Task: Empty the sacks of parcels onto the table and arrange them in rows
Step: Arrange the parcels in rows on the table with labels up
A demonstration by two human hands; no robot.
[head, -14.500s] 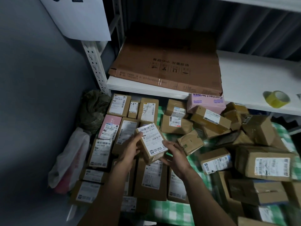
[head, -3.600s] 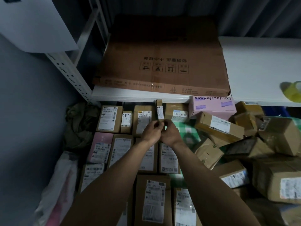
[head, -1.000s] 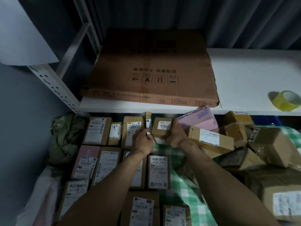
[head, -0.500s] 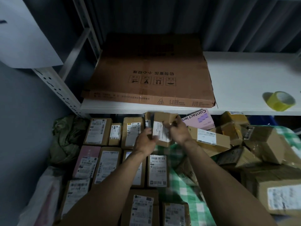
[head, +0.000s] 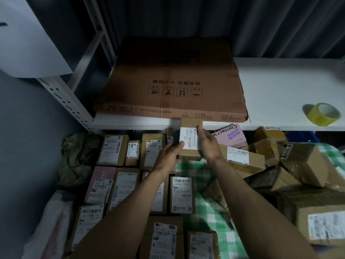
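So: you held the small brown cardboard parcel [head: 189,139] in both hands, up off the green-and-white checked tablecloth [head: 211,209], at the right end of the back row of labelled brown boxes [head: 113,149]. Its long axis ran away from you, with the far end toward the white shelf board [head: 280,85] and the white label facing up. Your left hand [head: 168,157] pinched the near-left corner. Your right hand [head: 210,146] clamped the right side, thumb across the label. The pink rectangular "Contact lenses" box [head: 232,136] lay just right of that hand.
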